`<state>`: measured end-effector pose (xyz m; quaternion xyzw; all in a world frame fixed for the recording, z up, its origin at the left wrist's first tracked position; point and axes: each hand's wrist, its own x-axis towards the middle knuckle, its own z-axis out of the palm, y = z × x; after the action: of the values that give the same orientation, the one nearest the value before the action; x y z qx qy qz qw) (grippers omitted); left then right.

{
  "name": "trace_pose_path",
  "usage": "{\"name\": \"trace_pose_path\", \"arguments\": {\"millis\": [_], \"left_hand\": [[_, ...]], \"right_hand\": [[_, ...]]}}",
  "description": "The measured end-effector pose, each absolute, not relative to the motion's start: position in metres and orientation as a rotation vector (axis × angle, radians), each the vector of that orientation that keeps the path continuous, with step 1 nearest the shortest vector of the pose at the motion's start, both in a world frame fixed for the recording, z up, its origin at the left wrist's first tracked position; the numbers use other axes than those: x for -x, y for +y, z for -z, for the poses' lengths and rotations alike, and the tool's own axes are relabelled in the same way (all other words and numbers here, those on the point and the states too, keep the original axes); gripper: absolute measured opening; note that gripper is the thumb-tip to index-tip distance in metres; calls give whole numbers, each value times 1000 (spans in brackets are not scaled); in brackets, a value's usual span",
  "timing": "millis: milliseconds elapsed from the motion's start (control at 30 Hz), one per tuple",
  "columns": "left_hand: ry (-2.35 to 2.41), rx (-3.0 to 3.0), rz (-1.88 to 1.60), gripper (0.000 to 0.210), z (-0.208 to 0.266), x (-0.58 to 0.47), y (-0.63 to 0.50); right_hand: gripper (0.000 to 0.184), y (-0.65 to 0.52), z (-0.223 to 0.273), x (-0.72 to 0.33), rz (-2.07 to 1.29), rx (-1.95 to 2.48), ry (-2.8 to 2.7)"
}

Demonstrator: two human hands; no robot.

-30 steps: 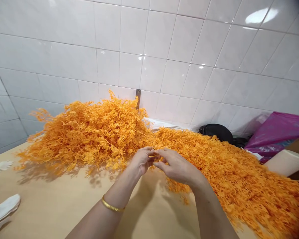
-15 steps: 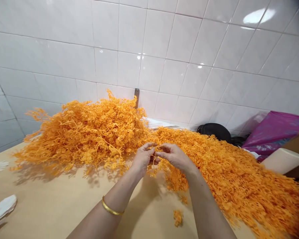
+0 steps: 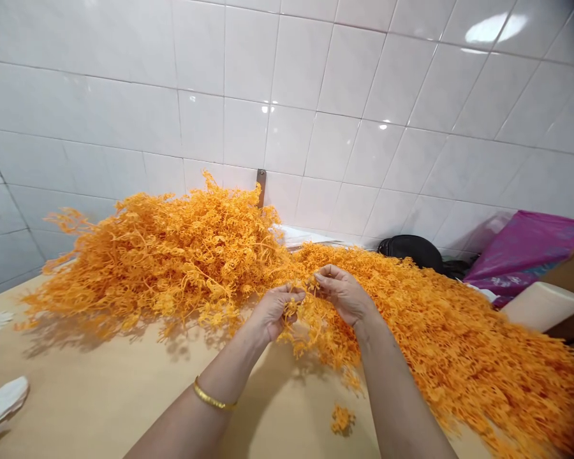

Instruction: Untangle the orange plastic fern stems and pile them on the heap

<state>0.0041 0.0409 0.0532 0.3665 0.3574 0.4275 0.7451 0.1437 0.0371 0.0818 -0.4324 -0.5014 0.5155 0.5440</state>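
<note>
In the middle of the head view, my left hand [image 3: 275, 309] is closed on an orange artificial flower sprig [image 3: 299, 315], whose lacy sprays hang below the fingers. My right hand [image 3: 344, 293] is pinched just beside it, up and to the right, at thin orange strands; where the strands run between the hands is hard to make out. Left of my hands rises a tall heap of orange sprigs [image 3: 172, 255]. A flatter, denser orange pile [image 3: 459, 338] spreads to the right, partly behind my right forearm.
A small orange piece [image 3: 342, 419] lies on the tan table [image 3: 124, 401] between my forearms. White gloves [image 3: 2, 405] are at the left edge. Along the tiled wall sit a black case [image 3: 411, 250], a purple bag [image 3: 526, 248] and a pale roll [image 3: 543, 306].
My right hand has moved up and slightly right, apart from the left. My left hand has dropped slightly, and more of the orange sprig shows beneath it.
</note>
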Motion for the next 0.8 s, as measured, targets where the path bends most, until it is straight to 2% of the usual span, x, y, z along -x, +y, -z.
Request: {"name": "trace_pose_path", "arguments": {"millis": [233, 400, 633, 800], "left_hand": [[935, -729, -954, 26, -53, -3, 39], [988, -649, -1003, 42, -48, -4, 42], [813, -739, -949, 30, -38, -4, 47], [822, -760, -932, 29, -39, -4, 45]], "right_hand": [[32, 42, -78, -143, -1249, 1106, -1003], [30, 46, -72, -146, -1254, 1103, -991], [32, 43, -72, -147, -1321, 1124, -1109], [25, 44, -68, -142, -1229, 1115, -1195]]}}
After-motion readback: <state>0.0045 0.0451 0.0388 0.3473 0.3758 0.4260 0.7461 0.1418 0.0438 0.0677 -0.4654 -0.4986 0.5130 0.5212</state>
